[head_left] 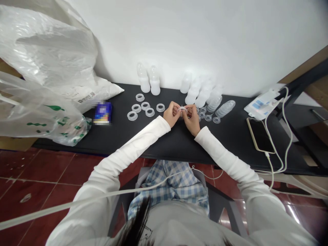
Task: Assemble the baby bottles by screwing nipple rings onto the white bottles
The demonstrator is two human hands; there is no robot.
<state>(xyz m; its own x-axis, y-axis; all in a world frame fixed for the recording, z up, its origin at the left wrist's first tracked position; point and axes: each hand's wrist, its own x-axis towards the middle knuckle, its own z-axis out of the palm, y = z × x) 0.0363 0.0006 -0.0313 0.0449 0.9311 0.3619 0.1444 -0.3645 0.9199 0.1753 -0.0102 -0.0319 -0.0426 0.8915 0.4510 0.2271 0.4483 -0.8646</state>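
Observation:
My left hand (171, 114) and my right hand (192, 119) meet over the middle of the black table (164, 143). Both pinch one small clear plastic ring (182, 109) between their fingertips, held just above the tabletop. Several white plastic rings (145, 107) lie loose to the left of my hands. Small clear round parts (208, 115) lie scattered just right of my right hand. Two assembled clear bottles (149, 80) stand upright at the wall.
A stack of clear bottles (202, 92) and nested caps (225, 108) lies by the wall. Large plastic bags (43, 78) fill the left end. A blue packet (102, 112) lies near them. A phone (260, 135) on a white cable and a white box (261, 104) sit at right.

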